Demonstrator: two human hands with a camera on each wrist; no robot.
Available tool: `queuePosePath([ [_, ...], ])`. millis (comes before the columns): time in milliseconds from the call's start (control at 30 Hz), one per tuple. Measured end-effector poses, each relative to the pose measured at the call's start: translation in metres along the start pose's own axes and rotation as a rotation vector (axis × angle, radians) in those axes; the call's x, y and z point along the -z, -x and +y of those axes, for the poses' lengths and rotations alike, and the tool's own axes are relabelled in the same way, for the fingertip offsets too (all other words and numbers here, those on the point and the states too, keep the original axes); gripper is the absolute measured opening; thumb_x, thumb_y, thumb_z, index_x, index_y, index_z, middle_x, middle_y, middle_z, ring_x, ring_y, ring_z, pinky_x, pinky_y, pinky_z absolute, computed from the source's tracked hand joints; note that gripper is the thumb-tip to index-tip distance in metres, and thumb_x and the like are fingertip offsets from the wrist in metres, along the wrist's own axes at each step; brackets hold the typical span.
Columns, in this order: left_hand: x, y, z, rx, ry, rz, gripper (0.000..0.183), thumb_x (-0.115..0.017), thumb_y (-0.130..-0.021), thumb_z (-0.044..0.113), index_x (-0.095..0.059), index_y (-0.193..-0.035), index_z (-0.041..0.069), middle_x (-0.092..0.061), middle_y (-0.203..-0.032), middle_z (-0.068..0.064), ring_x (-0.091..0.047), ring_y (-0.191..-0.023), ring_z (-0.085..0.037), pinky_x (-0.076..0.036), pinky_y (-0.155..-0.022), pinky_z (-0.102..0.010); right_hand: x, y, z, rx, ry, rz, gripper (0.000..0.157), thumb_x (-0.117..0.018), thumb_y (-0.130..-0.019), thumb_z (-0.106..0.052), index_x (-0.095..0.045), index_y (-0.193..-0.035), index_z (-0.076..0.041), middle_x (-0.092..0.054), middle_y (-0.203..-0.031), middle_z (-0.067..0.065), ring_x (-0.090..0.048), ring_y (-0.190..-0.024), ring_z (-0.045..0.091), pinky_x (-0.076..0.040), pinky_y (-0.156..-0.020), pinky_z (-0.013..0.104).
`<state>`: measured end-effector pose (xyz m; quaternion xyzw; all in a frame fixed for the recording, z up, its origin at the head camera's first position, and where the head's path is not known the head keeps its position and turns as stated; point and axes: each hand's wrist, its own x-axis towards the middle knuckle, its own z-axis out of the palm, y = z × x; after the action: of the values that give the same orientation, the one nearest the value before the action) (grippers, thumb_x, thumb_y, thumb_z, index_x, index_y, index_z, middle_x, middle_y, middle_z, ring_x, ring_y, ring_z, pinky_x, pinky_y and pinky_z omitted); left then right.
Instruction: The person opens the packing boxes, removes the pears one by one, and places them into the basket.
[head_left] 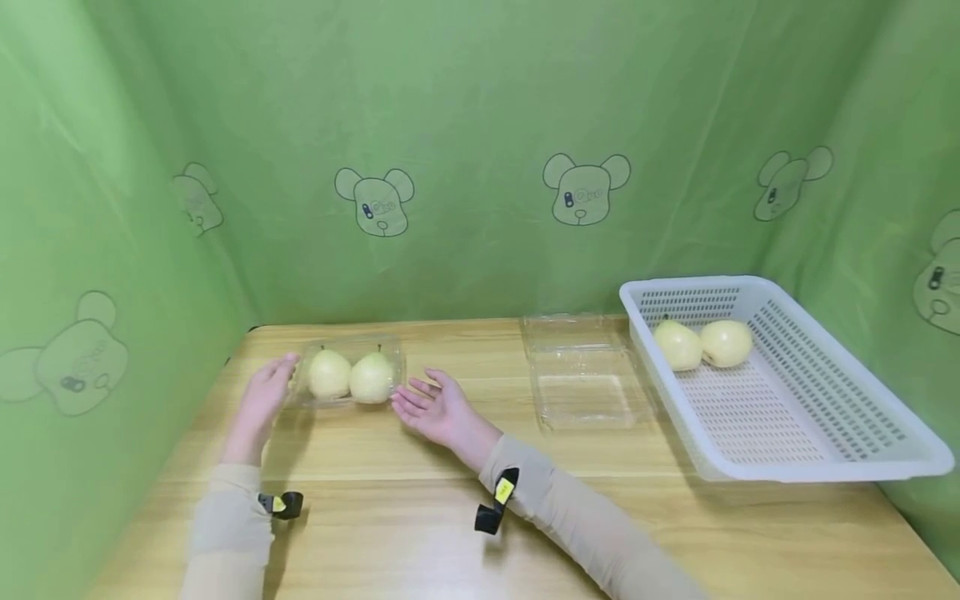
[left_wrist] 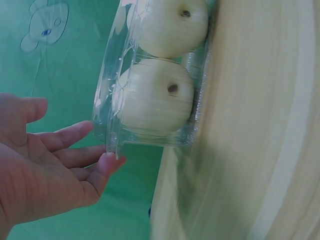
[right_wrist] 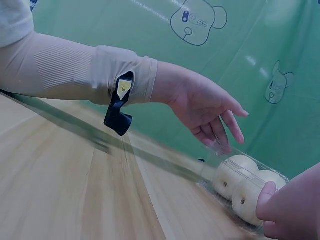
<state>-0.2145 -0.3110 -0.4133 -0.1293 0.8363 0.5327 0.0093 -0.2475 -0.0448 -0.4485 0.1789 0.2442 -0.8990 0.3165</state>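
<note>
A clear plastic clamshell box [head_left: 352, 340] holds two pale yellow-green pears [head_left: 329, 374] side by side on the table. At its left end is my left hand [head_left: 264, 396]; in the left wrist view its fingers [left_wrist: 75, 135] are loosely spread, with fingertips touching the box's projecting rim. My right hand [head_left: 438, 410] is at the right end, palm turned up, fingers extended against or very near the box wall. Seen from the right wrist, the right hand [right_wrist: 295, 205] partly covers one pear. The lid appears to lie over the pears.
A second clear clamshell box [head_left: 588, 400] lies opened out right of centre. Beside it, a white perforated basket [head_left: 825, 472] holds two more pears [head_left: 726, 343]. Green printed cloth [head_left: 480, 250] surrounds the wooden table [head_left: 420, 533] at the back and sides.
</note>
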Motion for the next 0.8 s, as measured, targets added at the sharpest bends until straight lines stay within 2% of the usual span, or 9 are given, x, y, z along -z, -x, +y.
queuePosePath([
  [167,-0.014,-0.002,0.002,-0.050,0.094,-0.054,0.070,-0.029,-0.103,0.051,-0.029,-0.151,0.000,-0.025,-0.158,-0.024,-0.028,-0.146,-0.041,-0.026,-0.121,-0.052,0.014,0.013,-0.012,0.007,0.010,0.001,0.061,-0.044,-0.101,-0.032,-0.027,-0.149,0.001,-0.034,-0.151,0.025,-0.035,-0.141,0.035,-0.031,-0.121,0.041],
  [433,-0.030,-0.001,0.008,-0.081,0.214,-0.125,0.064,-0.030,-0.105,0.042,-0.029,-0.149,-0.004,-0.026,-0.156,-0.028,-0.029,-0.145,-0.041,-0.027,-0.121,-0.051,0.029,0.030,-0.029,0.031,0.000,0.006,0.060,-0.045,-0.100,-0.032,-0.028,-0.148,0.000,-0.032,-0.152,0.022,-0.033,-0.142,0.033,-0.030,-0.121,0.038],
  [800,-0.057,0.002,0.015,-0.031,0.374,-0.159,0.053,-0.028,-0.107,0.028,-0.031,-0.146,-0.008,-0.032,-0.153,-0.029,-0.035,-0.142,-0.039,-0.031,-0.120,-0.048,0.044,0.057,-0.045,0.066,0.039,0.063,0.058,-0.043,-0.101,-0.028,-0.026,-0.149,0.000,-0.032,-0.150,0.021,-0.030,-0.143,0.033,-0.029,-0.122,0.039],
])
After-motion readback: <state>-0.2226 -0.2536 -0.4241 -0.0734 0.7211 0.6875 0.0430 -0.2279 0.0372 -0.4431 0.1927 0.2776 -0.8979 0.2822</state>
